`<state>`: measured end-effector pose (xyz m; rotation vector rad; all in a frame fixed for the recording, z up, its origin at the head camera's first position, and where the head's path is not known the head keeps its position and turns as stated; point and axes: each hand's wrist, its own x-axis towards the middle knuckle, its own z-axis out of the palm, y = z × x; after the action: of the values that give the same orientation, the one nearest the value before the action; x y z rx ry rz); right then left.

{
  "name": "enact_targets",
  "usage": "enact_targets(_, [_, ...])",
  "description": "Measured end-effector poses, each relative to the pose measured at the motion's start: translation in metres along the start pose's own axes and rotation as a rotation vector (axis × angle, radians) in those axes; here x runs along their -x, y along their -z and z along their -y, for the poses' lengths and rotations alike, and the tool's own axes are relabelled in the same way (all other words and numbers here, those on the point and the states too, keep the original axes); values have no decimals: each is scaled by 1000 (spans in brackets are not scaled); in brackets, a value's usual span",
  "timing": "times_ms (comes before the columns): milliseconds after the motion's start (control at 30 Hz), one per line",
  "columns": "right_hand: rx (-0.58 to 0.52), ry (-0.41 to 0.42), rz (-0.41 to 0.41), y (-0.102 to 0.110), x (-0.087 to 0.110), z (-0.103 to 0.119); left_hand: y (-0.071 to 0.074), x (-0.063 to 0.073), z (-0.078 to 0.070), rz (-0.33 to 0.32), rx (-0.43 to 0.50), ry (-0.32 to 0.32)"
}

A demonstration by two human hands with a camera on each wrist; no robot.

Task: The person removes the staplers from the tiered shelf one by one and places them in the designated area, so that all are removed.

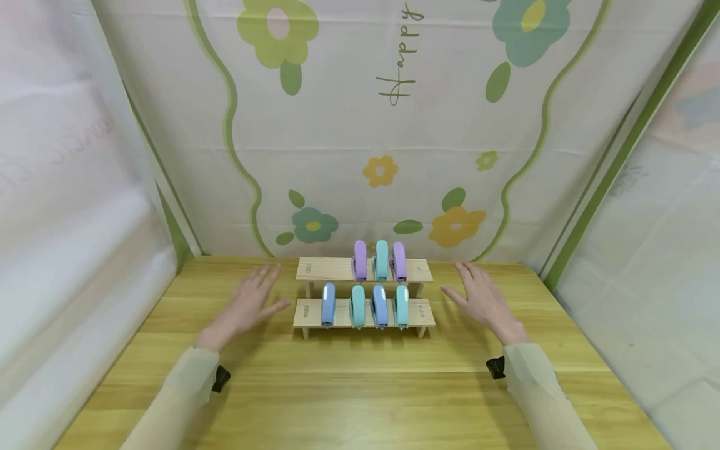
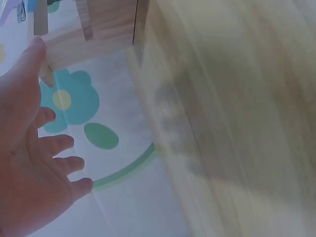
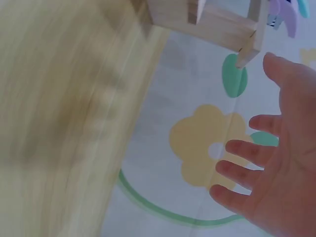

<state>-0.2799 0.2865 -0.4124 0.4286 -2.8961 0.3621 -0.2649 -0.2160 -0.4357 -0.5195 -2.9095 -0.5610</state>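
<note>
A two-level wooden stand carries several small staplers. On its upper shelf (image 1: 329,269) sit a purple stapler (image 1: 360,261), a teal stapler (image 1: 381,261) and another purple stapler (image 1: 399,262). Blue and teal ones alternate along the lower shelf (image 1: 342,315), starting with a blue stapler (image 1: 329,305) on the left. My left hand (image 1: 244,306) is held left of the stand, fingers spread, with nothing in it. To the right of the stand, my right hand (image 1: 485,300) is likewise spread and holds nothing. Both wrist views show the palms with the fingers extended beside the stand's ends.
The stand rests on a wood-grain table (image 1: 360,387) near its back edge. A flower-printed cloth (image 1: 337,125) rises behind it, with cloth walls at both sides. Black straps sit at both wrists.
</note>
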Motion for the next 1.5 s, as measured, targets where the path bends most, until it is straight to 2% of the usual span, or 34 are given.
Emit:
enact_targets(233, [-35,33,-38,7,-1,13,-11,7,-8,-35,-39,-78])
enact_targets(367, [-76,41,-54,11,-2,22,-15,10,-14,-45,-47,-99])
enact_targets(667, [-149,66,-77,16,-5,38,-19,15,-23,-43,-33,-106])
enact_targets(1000, [-207,66,-68,17,-11,50,-27,18,-26,-35,-25,-126])
enact_targets(1500, [-285,122,-77,12,-24,73,-33,21,-29,-43,-12,-143])
